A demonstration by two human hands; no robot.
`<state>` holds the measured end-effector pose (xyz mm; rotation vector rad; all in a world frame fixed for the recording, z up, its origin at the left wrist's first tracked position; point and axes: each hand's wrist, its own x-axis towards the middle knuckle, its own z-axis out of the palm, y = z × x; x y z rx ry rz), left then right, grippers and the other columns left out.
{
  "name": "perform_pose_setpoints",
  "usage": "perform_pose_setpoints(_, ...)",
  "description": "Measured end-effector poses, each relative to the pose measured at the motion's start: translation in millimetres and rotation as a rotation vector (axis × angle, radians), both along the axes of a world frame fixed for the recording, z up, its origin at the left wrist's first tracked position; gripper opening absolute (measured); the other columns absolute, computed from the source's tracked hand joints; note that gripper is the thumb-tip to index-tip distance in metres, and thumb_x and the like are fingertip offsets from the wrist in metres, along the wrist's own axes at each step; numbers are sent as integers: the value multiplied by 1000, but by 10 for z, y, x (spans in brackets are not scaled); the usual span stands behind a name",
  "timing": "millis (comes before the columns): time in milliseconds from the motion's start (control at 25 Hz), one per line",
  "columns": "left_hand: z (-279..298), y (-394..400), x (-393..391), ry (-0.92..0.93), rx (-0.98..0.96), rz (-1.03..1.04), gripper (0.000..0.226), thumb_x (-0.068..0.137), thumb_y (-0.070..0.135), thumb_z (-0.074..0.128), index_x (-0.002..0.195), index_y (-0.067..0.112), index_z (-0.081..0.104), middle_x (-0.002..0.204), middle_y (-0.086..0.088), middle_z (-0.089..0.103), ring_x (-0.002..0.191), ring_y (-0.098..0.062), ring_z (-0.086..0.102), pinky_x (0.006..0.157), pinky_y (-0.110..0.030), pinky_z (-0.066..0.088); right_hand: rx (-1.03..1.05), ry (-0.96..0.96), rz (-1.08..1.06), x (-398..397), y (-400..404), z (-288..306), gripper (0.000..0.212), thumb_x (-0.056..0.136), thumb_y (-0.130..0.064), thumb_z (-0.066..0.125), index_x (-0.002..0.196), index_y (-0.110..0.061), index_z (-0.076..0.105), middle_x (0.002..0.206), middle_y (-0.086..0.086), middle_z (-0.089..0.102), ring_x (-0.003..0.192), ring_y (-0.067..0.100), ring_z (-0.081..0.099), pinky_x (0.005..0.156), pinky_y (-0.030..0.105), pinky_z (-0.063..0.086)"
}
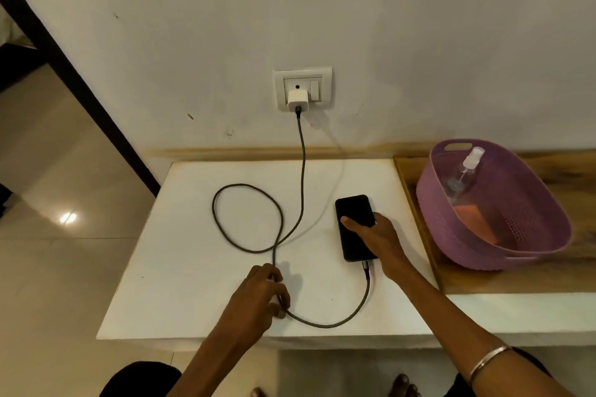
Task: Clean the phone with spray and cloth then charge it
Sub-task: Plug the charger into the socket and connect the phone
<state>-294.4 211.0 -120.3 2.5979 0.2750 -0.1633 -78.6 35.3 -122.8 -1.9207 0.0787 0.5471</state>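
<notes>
A black phone (352, 213) lies screen up on the white table (200, 267). My right hand (377, 235) grips its near right side, thumb across the dark screen. A grey braided cable (301, 171) runs from the white charger (298, 100) in the wall socket (303, 87), loops on the table and ends plugged into the phone's near end. My left hand (263, 290) pinches the cable near the table's front. A clear spray bottle (464, 174) and an orange cloth (474, 222) lie in the purple basket (532, 229).
The purple basket stands on a wooden tray (483, 280) at the right of the table. A dark door frame (80, 90) and tiled floor (48, 267) are to the left. The wall is right behind the table. My feet show at the bottom.
</notes>
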Motion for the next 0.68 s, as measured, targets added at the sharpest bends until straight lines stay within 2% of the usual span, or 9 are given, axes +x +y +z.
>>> perform_pose_setpoints(200,-40,-3,11,-9,12,-8,21,82,7,72,91,26,74,122,13,48,108,-2,49,73,-1,35,-260,-165,46,-157,40,19,87,61,-52,82,130,-13,45,122,9,60,108,29,60,89,42,54)
perform_pose_setpoints(320,-40,-20,-10,12,-1,-7,28,81,-2,70,93,22,75,128,9,48,112,-5,50,77,-2,41,-457,-288,110,-337,114,8,96,61,-53,82,135,-12,36,129,13,49,112,32,57,91,41,53)
perform_pose_setpoints(400,-23,-29,-27,15,-15,-9,33,81,-8,66,95,20,76,131,7,48,114,-5,51,77,1,42,-542,-374,107,-468,151,1,96,65,-52,79,137,-9,32,133,17,43,114,33,54,88,40,53)
perform_pose_setpoints(520,13,-50,-35,-3,17,-8,23,86,4,68,97,24,74,134,12,47,121,-3,48,73,6,31,-658,-451,90,-579,167,-19,90,71,-56,72,136,-5,34,134,20,42,117,31,49,90,37,52)
perform_pose_setpoints(680,23,-58,-45,-18,3,44,28,83,-1,68,96,24,72,131,13,50,122,-2,48,84,-2,39,-706,-427,78,-638,166,-47,90,72,-63,65,136,-7,36,140,22,38,124,32,43,99,37,47)
